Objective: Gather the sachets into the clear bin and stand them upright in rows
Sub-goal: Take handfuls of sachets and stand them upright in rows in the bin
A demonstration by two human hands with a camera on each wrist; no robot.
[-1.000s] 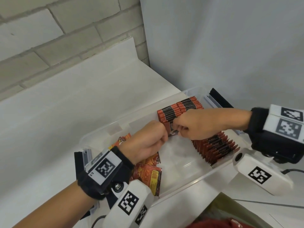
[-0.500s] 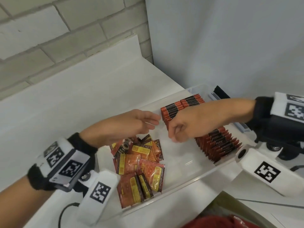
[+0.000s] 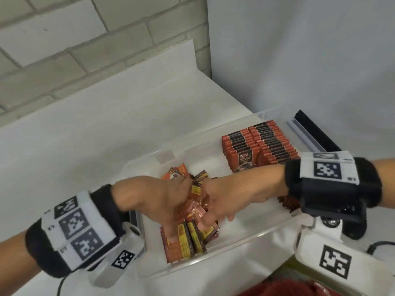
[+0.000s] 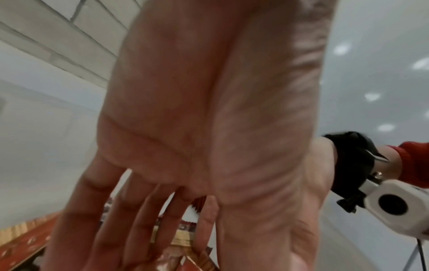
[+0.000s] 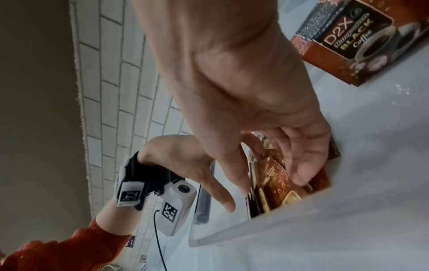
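Step in hand, by the look of it: collecting a fresh batch from the loose heap of red-and-yellow foil sachets (image 3: 188,233) lying flat at the near left end of the clear plastic bin (image 3: 245,238) on the white bench (image 3: 106,129). Left hand (image 3: 158,199) down over the heap from the left, fingers long and spread, tips among the packets in the left wrist view; whether any packet is truly gripped cannot be told. Right hand (image 3: 226,201) reaching in from the right, thumb and fingers bent toward each other around the edges of a few sachets, close to a pinch, though a firm hold is not plain. Hands nearly touching over the pile. At the far right end of the bin, two finished rows of upright red-and-black sachets (image 3: 263,144), with a further standing row partly hidden behind the right wrist.

Next move, as a judgement: squaring several packets into one stack between both hands, turning them on edge, and setting them against the standing rows without tipping those over. Slippery foil, likely to fan out if held loosely.
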